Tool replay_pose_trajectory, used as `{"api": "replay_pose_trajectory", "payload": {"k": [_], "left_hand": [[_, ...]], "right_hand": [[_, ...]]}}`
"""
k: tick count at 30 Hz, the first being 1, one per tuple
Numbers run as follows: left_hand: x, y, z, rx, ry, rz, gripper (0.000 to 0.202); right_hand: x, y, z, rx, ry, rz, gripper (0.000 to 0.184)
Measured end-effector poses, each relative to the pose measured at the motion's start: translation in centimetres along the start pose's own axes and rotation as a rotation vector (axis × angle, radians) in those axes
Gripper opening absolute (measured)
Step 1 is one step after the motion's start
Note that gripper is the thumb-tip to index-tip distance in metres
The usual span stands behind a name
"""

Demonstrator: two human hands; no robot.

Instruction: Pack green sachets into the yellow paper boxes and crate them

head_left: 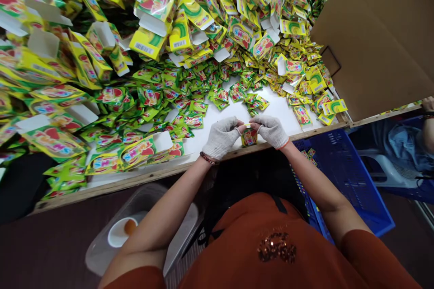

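Both my hands wear white knit gloves with bare fingertips. My left hand (224, 134) and my right hand (270, 131) pinch the top of a small printed box (249, 136) from either side, at the table's front edge. The box stands upright between my fingers, its top partly hidden by them. Just beyond it on the white table top (222, 115) lie several green candy packets (254, 102). Left of my left hand rest yellow-green boxes with raised white flaps, such as one box (139, 150).
Open boxes (149, 40) pile up along the back and left. Green packets (149, 97) and yellow packets (271, 70) heap before them. A cardboard sheet (373, 40) rises at right. Below are a blue crate (346, 176) and a clear tub (98, 248). Another person's arm (428, 122) shows far right.
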State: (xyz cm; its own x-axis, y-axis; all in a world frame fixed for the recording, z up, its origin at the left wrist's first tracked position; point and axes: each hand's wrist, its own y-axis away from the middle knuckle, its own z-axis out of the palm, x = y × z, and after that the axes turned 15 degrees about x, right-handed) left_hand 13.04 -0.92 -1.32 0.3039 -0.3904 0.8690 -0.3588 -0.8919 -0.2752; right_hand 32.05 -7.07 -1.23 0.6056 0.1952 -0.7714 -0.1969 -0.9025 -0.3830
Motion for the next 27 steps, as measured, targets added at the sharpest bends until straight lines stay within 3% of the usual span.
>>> {"api": "replay_pose_trajectory", "payload": {"k": [3,11,16,19,22,25,27], "left_hand": [[0.1,-0.2,-0.3,-0.013,-0.009,0.044,0.025],[-2.2,1.8,0.0,-0.042,-0.042,0.563,0.020],[-1.6,1.8,-0.2,-0.054,-0.124,0.615,0.027],[-0.3,1.0,-3.8,-0.091,-0.356,0.498,0.036],[1.2,0.4,-10.3,-0.223,-0.791,0.292,0.039],[1.4,0.3,-16.2,-0.325,-1.110,0.029,0.048],[0.6,0.3,-18.4,-0.345,-1.147,-0.105,0.055]], "right_hand": [[0.0,-0.2,0.0,-0.005,0.019,-0.016,0.022],[1.8,2.4,-1.1,-0.042,0.001,-0.309,0.026],[1.1,2.6,-1.0,-0.002,0.011,-0.339,0.035],[-0.7,1.9,-3.6,0.141,0.080,-0.299,0.031],[-2.8,1.5,-9.5,0.351,0.413,-0.357,0.014],[-4.3,2.0,-15.4,0.645,0.760,-0.460,0.039],[-4.9,2.5,-17.2,0.744,0.806,-0.457,0.044]]}}
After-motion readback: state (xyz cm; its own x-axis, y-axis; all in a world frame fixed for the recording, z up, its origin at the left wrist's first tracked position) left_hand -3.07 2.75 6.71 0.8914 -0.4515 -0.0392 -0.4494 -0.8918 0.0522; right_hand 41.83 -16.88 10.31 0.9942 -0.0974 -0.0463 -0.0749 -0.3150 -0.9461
